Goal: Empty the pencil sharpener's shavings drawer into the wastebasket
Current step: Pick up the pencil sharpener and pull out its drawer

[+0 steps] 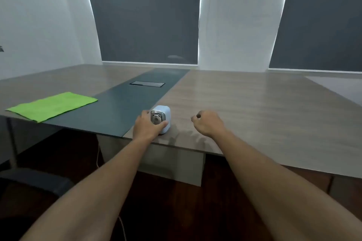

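A small pale blue pencil sharpener (163,112) with a bear figure behind a clear front window stands near the front edge of the wooden table (254,107). My left hand (146,126) wraps around its left side and front, thumb across the lower front. My right hand (208,123) hovers to the right of the sharpener, fingers curled loosely with nothing in them, apart from it. The shavings drawer cannot be told apart from the body. No wastebasket is in view.
A green cloth (52,106) lies flat on the table at the left. A dark centre strip (121,107) with a cable hatch (147,83) runs to the back. A dark chair (33,182) sits at lower left. Windows with dark blinds stand behind.
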Demonstrator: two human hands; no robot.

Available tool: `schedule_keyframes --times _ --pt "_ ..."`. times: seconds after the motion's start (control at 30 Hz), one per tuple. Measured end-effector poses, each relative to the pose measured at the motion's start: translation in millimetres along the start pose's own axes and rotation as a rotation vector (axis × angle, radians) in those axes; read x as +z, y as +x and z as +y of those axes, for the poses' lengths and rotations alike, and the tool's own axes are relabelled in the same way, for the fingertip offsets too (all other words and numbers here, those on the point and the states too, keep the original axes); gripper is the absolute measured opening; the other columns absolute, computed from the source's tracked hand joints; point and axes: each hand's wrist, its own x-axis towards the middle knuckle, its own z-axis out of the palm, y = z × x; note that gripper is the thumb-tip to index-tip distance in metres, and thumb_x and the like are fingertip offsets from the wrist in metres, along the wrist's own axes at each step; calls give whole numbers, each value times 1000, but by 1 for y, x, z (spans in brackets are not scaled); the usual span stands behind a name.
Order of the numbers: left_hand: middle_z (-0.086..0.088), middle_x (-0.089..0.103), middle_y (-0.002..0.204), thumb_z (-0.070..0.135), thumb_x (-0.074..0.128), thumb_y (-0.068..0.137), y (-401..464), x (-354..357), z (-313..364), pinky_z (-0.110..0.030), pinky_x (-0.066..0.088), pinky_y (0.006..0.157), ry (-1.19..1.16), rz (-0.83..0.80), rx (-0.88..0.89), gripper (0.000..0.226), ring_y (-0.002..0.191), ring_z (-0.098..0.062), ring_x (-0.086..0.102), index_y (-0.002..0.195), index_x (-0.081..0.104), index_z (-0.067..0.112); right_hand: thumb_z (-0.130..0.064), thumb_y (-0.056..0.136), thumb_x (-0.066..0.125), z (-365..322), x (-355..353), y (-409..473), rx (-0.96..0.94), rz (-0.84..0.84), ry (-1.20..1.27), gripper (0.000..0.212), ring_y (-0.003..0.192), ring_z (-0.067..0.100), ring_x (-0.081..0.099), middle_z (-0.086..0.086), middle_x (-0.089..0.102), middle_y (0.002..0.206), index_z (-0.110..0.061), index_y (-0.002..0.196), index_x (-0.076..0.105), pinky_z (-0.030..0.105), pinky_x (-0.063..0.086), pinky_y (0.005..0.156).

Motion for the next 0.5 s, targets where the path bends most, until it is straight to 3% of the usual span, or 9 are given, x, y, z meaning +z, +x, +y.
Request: schedule_keyframes --times 0.23,0.4,0.5 --pt "-11 67 120 39 82 65 1 14 -1 -35 48 88 -100 82 -19 68 112 -30 62 121 57 11 -37 95 41 11 5 12 54 26 126 42 106 35 59 17 69 109 -7 104 69 37 49 86" --pt "-11 67 121 33 78 71 -2 13 10 -29 44 86 -189 75 -102 60 112 -29 62 123 61 9 -35 97 44 19 0 11 83 16 237 41 112 31 58 13 69 117 -8 116 68 31 43 86" --pt "-10 68 117 35 75 71 -4 10 19 -26 44 86 -321 34 -138 56 111 -28 62 119 64 9 -35 97 46 26 -6 5 105 -2 347 41 109 30 61 12 69 109 -5 114 69 34 49 89"
